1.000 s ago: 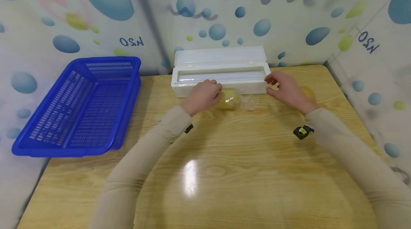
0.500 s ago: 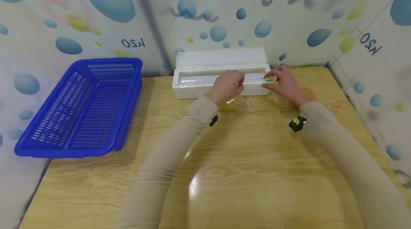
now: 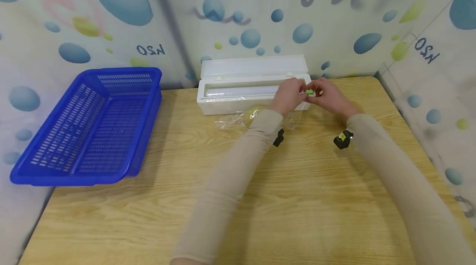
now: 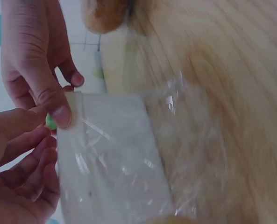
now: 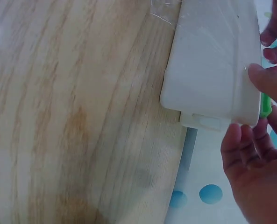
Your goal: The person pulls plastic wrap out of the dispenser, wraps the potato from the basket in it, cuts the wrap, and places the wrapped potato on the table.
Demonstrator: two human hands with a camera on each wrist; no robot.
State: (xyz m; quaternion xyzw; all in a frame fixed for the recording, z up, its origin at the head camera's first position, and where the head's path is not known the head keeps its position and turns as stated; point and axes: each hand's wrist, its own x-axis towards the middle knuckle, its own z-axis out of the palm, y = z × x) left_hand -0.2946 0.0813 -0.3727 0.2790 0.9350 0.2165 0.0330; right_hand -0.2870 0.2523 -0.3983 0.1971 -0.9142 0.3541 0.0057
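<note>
A white cling film box (image 3: 219, 106) stands lidded-open at the back of the table, with a roll of film (image 3: 238, 91) inside. At its right end, my left hand (image 3: 290, 95) pinches a small green slide cutter (image 3: 309, 91) on the front rim. My right hand (image 3: 329, 95) grips that same end, its thumb (image 5: 264, 81) over the rim and its other fingers behind and below. Clear film (image 4: 185, 135) drapes down the box's front onto the table. Partly behind the left forearm, a round yellow item (image 3: 250, 115) lies at the film.
A blue perforated basket (image 3: 135, 149) stands at the left of the wooden table (image 3: 297, 199). Behind the right wrist lies a round orange-brown item (image 4: 101, 16). Patterned walls (image 3: 249, 17) close in the back and the right side.
My left hand has moved right along the box front, from beside the yellow item to the green slide cutter. My right hand has stayed at the box's right end.
</note>
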